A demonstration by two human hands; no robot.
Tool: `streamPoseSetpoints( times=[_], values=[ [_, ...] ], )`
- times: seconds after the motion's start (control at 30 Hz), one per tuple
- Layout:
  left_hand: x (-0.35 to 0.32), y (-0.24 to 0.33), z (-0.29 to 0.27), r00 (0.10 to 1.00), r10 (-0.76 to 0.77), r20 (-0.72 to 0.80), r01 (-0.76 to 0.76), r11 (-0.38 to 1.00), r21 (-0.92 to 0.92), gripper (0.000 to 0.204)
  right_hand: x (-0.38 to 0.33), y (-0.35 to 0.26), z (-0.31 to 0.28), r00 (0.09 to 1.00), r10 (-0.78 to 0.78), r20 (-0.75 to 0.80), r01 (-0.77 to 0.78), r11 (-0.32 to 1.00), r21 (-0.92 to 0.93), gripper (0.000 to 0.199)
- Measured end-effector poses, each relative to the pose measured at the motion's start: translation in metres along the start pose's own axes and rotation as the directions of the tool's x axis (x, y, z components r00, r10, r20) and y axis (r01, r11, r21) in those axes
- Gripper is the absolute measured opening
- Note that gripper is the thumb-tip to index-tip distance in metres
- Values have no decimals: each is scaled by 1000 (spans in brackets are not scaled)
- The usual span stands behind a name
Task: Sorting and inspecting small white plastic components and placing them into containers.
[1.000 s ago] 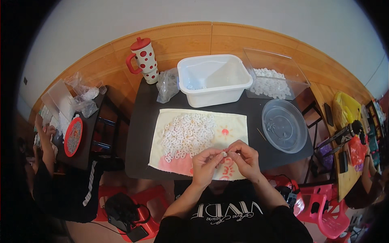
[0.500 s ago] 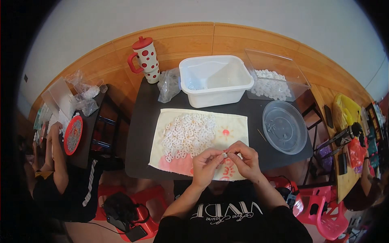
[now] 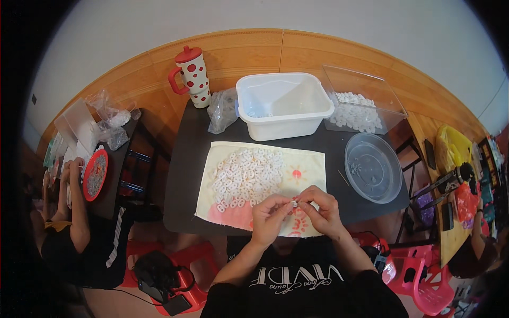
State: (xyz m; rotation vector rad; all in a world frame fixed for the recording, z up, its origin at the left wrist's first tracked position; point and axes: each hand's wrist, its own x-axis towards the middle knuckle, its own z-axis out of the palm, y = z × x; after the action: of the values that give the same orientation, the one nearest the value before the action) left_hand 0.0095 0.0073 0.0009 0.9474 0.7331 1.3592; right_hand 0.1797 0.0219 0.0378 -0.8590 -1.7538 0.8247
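Much as before, the left hand (image 3: 269, 213) pinches a small white piece (image 3: 294, 203), lower centre; right hand's (image 3: 321, 212) fingertips meet it, grip unclear.

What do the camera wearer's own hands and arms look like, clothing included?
The left hand and right hand are bare, without gloves, and no watch or bracelet shows. Both forearms are uncovered below the short sleeves of a black top with white lettering.

Worn on the head, my left fisheye camera looks down from close above the bench (image 3: 185, 164), its wide view reaching the wall (image 3: 254, 15) beyond.
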Motion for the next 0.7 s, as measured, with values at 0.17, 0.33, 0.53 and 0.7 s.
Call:
streamPoseSetpoints(
  times=[0.17,0.33,0.53,0.7],
  values=[
    [-1,4,1,999,50,4,-51,996,70,7,1,1,-2,998,-25,53,26,1000,-14,9],
    [0,5,2,990,143,12,-142,969,200,6,4,-3,-2,994,-41,104,45,998,-35,5],
    [-4,9,4,992,122,25,-124,971,204,5,4,-4,-1,990,-12,138,14,1000,-12,3],
    [-4,13,5,991,133,31,-136,975,176,4,2,-5,-1,990,44,136,-48,999,22,3]
  ],
)
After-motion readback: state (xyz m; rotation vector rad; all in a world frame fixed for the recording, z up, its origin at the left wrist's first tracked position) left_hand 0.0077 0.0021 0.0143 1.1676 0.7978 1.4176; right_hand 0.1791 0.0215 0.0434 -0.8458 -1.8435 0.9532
